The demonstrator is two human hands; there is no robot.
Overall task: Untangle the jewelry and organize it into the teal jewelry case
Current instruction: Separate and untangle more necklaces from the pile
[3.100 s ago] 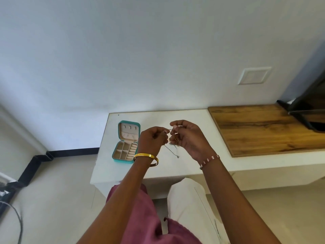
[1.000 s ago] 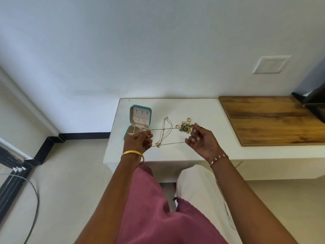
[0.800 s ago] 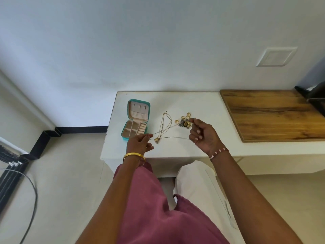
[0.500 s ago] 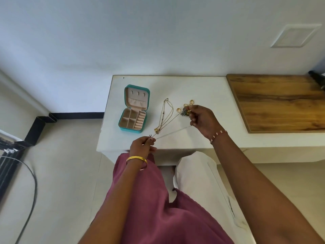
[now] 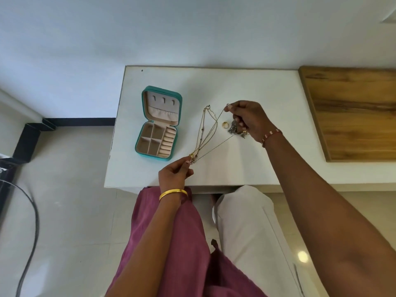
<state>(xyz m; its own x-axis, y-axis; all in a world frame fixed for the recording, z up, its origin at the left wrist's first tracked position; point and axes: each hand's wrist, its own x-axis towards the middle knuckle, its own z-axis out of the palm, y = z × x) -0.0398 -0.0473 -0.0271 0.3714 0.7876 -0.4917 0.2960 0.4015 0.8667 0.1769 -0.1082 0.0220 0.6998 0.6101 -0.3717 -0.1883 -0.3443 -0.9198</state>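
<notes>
The teal jewelry case (image 5: 144, 133) lies open on the white table (image 5: 252, 86), its beige compartments showing nothing inside. A thin gold chain (image 5: 214, 123) stretches taut between both hands. My left hand (image 5: 174, 174) pinches its near end by the table's front edge. My right hand (image 5: 248, 118) pinches the far end above the table. More gold chains (image 5: 202, 129) lie on the table between the hands, bunched near my left fingertips. A gold ring (image 5: 225, 124) and a dark cluster of small jewelry (image 5: 234, 129) lie under my right hand.
A wooden board (image 5: 353, 112) covers the table's right part. Black cables (image 5: 32, 221) run over the tiled floor at left. My knees, in pink and white cloth, sit just below the table's front edge.
My left hand drew its end of the chain back toward the table's front edge while my right hand stayed over the jewelry cluster. The camera tilted down and closer to the table.
</notes>
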